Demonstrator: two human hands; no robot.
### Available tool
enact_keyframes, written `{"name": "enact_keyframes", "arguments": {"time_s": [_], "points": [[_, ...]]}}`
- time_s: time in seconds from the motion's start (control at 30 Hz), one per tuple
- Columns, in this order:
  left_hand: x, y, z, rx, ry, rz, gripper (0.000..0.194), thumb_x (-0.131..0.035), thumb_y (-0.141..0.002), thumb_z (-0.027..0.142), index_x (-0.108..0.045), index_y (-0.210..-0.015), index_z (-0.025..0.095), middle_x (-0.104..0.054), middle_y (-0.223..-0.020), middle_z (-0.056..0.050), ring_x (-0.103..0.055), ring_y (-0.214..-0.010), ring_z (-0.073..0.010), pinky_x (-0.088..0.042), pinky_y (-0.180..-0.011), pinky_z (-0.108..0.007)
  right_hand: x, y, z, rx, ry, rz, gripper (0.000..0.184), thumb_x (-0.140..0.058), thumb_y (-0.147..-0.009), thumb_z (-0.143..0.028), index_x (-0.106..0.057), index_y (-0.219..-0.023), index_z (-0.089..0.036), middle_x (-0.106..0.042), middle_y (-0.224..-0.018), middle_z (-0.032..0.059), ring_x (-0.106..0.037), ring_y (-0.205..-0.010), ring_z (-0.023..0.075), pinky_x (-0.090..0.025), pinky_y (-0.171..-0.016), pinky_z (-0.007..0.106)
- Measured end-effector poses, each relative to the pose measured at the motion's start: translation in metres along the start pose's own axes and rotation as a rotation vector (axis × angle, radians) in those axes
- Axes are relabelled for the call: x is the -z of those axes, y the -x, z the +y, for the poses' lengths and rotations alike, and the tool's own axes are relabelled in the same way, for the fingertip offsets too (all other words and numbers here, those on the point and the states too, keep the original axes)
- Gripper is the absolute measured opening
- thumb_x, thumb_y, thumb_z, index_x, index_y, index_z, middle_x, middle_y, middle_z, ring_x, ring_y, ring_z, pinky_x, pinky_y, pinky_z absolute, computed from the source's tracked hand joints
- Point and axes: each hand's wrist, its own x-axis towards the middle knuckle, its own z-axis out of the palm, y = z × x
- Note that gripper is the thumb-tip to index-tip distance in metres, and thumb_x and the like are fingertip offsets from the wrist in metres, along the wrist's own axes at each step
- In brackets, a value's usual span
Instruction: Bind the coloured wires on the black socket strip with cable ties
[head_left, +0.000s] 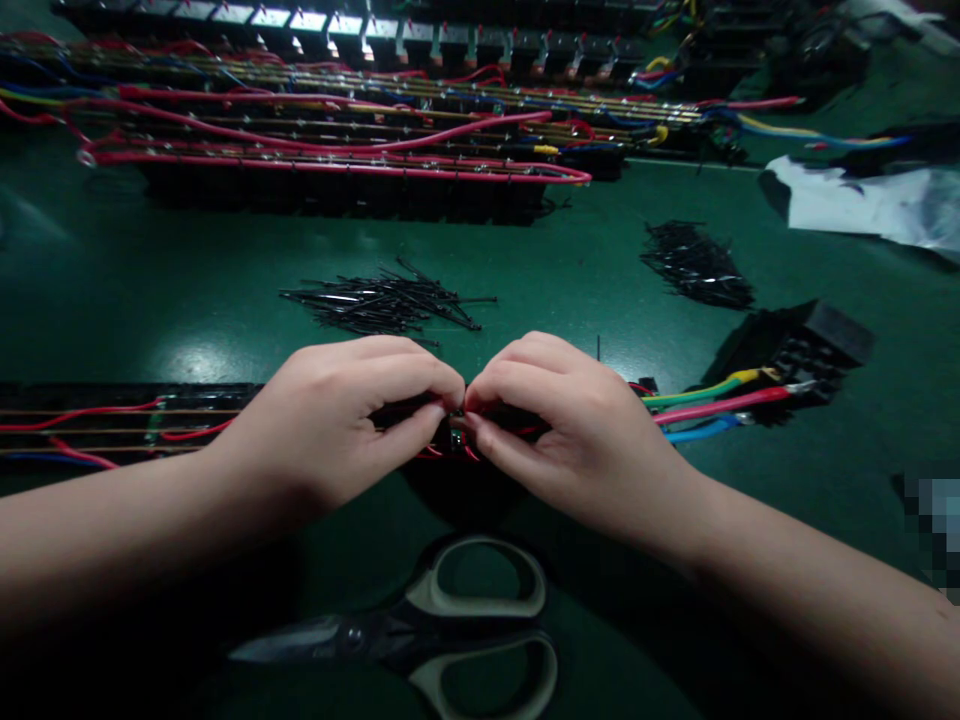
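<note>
pinching fingers to thumbs on left hand and right hand, equally near; cannot tell on what. close over the wired strip, running lengthwise from nine to three o'clock.

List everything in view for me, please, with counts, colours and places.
Table: one, green, under everything
Wired strip: one, black and red, under the hands
Connector block: one, black, by the strip's right end
Thick wires: three, yellow-green, red, blue, at the block
Cable-tie piles: two, black, beyond the hands
Scissors: one pair, dark with pale handles, near side
Wired assemblies: several, black with coloured wires, far side
Sheet: at least one, whitish, upper right
Left hand: one, bare, over the strip
Right hand: one, bare, beside the left
</note>
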Motion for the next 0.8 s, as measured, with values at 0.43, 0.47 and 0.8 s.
{"name": "enact_keyframes", "arguments": {"time_s": [0.43,0.47,0.8], "points": [[-0.0001,-0.0003,0.0037,0.011,0.023,-0.009,0.013,-0.058,-0.091,0.012,-0.069,-0.09,0.019,-0.074,-0.085,0.005,-0.067,-0.074,-0.007,-0.049,-0.069,-0.013,0.0034,-0.0007,-0.002,-0.045,-0.028,-0.016,0.012,-0.061,-0.092,-0.012,-0.068,-0.083,-0.015,-0.067,-0.083,0.0044,-0.059,-0.082,0.0174,-0.042,-0.071,0.029],[-0.0002,0.0,0.004,0.016,0.037,0.0,0.012,-0.058,-0.09,0.011,-0.067,-0.09,0.02,-0.073,-0.084,0.006,-0.066,-0.072,-0.0061,-0.048,-0.067,-0.012,0.0036,-0.0006,-0.002,-0.043,-0.03,-0.018,0.012,-0.061,-0.092,-0.012,-0.068,-0.082,-0.015,-0.067,-0.083,0.0044,-0.059,-0.082,0.0173,-0.042,-0.071,0.028],[-0.0004,0.0034,0.0026,0.011,0.03,0.012,0.011,-0.056,-0.091,0.011,-0.062,-0.091,0.021,-0.07,-0.085,0.006,-0.065,-0.073,-0.0072,-0.049,-0.067,-0.013,0.0026,-0.003,0.0002,-0.029,-0.024,-0.026,0.013,-0.06,-0.091,-0.01,-0.068,-0.082,-0.015,-0.067,-0.083,0.0045,-0.057,-0.08,0.0167,-0.042,-0.07,0.028]]}}
